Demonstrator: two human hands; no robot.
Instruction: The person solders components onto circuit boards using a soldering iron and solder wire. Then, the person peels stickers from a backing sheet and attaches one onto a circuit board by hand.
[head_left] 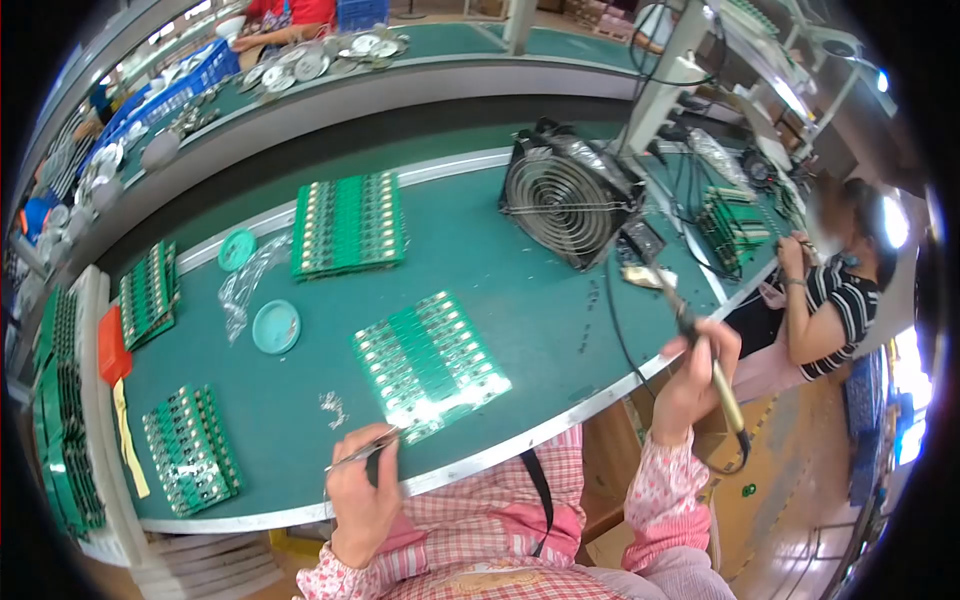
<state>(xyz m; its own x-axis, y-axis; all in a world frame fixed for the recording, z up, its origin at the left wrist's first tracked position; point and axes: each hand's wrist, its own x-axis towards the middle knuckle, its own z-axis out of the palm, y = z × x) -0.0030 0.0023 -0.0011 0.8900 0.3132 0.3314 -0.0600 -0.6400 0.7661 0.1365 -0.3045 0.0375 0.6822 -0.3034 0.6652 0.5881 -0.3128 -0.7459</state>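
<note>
My left hand (362, 505) is closed around metal tweezers (358, 453), whose tips reach the near left corner of a green circuit board panel (428, 362). That panel lies flat on the green bench, with rows of small pale parts along it. Raised at the right, beyond the bench's front edge, my right hand (684, 390) grips a soldering iron (722, 388) by its handle. The iron's tip points up and away, towards a small stand (640, 245) beside the fan. Tiny loose parts (332, 408) lie left of the panel.
A black fan (565, 195) stands at the back. Stacked panels (348, 222), more stacks at left (190, 450), a round turquoise dish (276, 327) and crumpled clear plastic (250, 285) lie on the bench. A co-worker in a striped shirt (850, 305) sits at right; the iron's cord hangs down.
</note>
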